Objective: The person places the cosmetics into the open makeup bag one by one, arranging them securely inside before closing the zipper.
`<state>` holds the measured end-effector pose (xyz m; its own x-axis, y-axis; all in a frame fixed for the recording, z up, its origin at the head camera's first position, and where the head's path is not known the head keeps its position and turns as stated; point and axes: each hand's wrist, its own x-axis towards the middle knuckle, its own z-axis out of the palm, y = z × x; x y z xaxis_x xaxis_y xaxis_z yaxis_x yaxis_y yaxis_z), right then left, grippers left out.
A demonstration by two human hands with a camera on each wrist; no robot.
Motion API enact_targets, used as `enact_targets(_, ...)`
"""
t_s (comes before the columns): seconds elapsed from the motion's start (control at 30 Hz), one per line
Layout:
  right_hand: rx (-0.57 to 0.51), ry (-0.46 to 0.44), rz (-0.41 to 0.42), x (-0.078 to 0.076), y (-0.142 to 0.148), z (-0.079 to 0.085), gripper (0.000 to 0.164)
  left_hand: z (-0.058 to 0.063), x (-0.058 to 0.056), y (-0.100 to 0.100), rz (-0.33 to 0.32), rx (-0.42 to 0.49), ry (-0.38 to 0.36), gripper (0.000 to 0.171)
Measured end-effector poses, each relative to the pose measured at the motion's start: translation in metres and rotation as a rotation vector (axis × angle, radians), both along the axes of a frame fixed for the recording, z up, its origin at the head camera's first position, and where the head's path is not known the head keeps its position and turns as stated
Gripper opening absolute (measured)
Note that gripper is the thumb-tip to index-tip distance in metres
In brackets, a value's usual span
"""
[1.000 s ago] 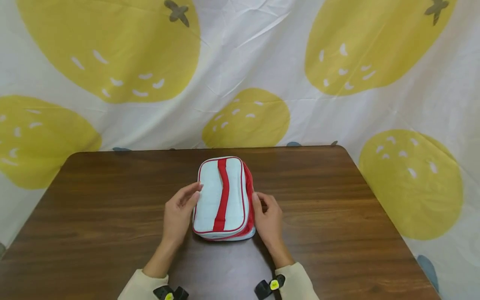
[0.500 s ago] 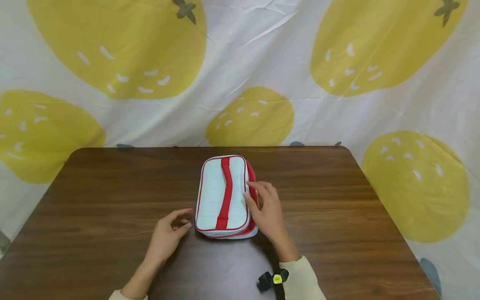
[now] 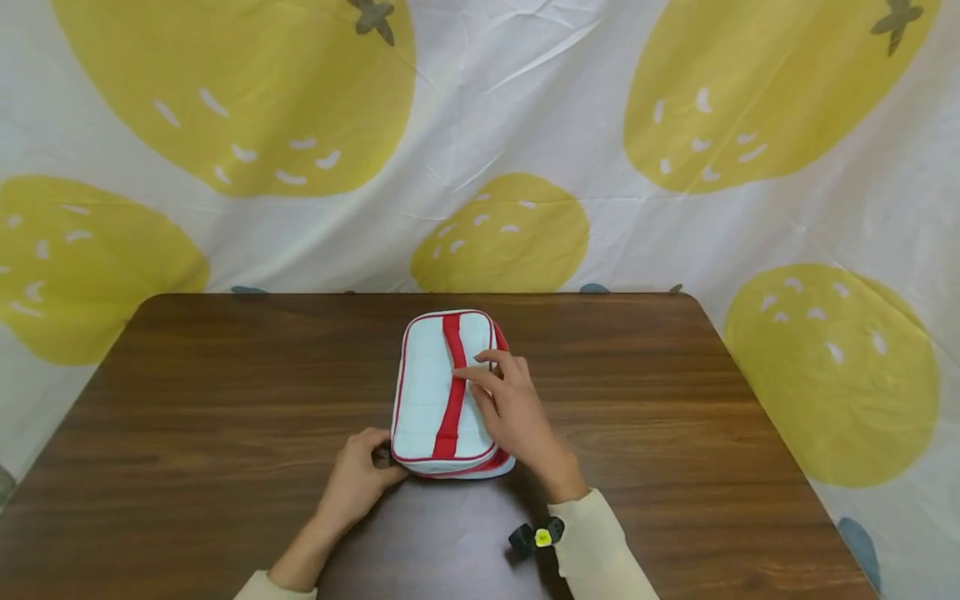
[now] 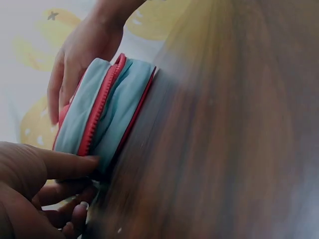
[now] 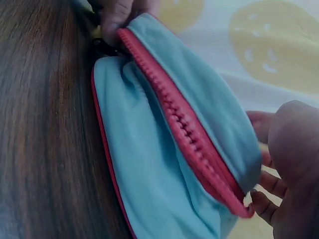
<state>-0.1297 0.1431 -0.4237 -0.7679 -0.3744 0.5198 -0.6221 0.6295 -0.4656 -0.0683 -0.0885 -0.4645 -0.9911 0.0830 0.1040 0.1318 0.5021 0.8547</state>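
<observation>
A pale blue pouch (image 3: pixel 420 392) with red piping lies flat on the table, a red strap handle (image 3: pixel 452 417) running along its top. Its red zipper (image 5: pixel 172 109) is undone along the side seen in the right wrist view, and the lid stands apart from the base there. My left hand (image 3: pixel 354 483) holds the near left corner, thumb and fingers on either side of it; a small dark piece (image 5: pixel 105 49) shows beside those fingers. Over the right half of the lid, my right hand (image 3: pixel 519 417) has loosely bent fingers, one fingertip at the strap.
The pouch is on a dark wood-grain table (image 3: pixel 660 417) with rounded far corners. Behind the table hangs a white cloth (image 3: pixel 300 242) with yellow fruit prints. A black wrist device (image 3: pixel 536 537) sits at my right cuff.
My left hand came off the pouch's left side, drew back, then reached its near left corner. My right hand moved from the right side onto the lid by the strap. The pouch stayed put.
</observation>
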Motion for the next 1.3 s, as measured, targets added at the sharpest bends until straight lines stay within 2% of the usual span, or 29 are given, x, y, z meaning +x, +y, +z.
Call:
enact_targets(0.17,0.034,0.003,-0.091,-0.002,-0.008,-0.001,0.021,-0.001,-0.001,0.006,0.016,0.049,0.026,0.032)
enact_targets(0.27,0.079,-0.034,-0.152,-0.003,-0.015,0.0,0.025,-0.002,-0.001,0.008,0.019,0.052,0.051,0.033)
enact_targets(0.37,0.101,-0.071,-0.208,-0.002,-0.02,0.001,0.022,-0.002,-0.001,0.009,0.018,0.047,0.063,0.033)
enact_targets(0.5,0.0,-0.072,-0.234,-0.003,-0.024,0.004,0.015,-0.002,0.002,0.01,0.01,0.024,0.039,0.037)
enact_targets(0.7,-0.236,-0.006,-0.191,-0.01,-0.022,0.01,0.014,-0.004,0.003,0.018,0.012,-0.003,0.021,0.038)
enact_targets(0.83,-0.291,-0.022,-0.208,-0.014,-0.02,0.015,0.015,-0.006,0.003,0.024,0.039,0.03,0.047,0.034)
enact_targets(1.07,-0.375,-0.083,-0.239,-0.016,-0.013,0.015,0.015,-0.011,0.001,0.028,0.07,0.084,0.169,0.022)
enact_targets(1.2,-0.443,-0.14,-0.254,-0.017,-0.011,0.011,0.015,-0.013,-0.001,0.03,0.069,0.113,0.244,0.021)
enact_targets(1.3,-0.485,-0.157,-0.259,-0.017,-0.01,0.009,0.015,-0.014,-0.002,0.031,0.074,0.13,0.273,0.022)
